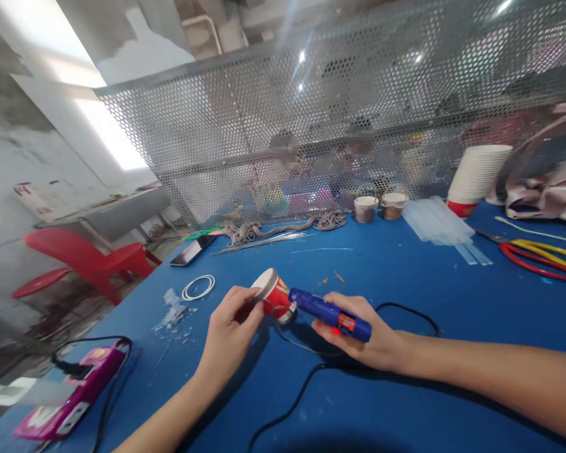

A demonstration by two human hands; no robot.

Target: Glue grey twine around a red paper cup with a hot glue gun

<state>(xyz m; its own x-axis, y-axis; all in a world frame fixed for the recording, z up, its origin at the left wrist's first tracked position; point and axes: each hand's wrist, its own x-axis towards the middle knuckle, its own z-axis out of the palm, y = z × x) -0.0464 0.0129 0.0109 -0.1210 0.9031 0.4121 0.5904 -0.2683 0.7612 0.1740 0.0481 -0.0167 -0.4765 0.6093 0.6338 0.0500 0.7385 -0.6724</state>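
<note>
The left hand pinches one tilted red-and-white paper cup over the blue table; one grey cord trails from the cup. The right hand wraps round one blue glue gun, its front end at the cup's side, though I cannot tell whether they touch. Farther back stand two cups with handles and one stack of white cups; one phone lies to their left

Perforated metal screen behind a blue surface, red chair at left, grey desk near a patchy pale wall, bright window
</note>
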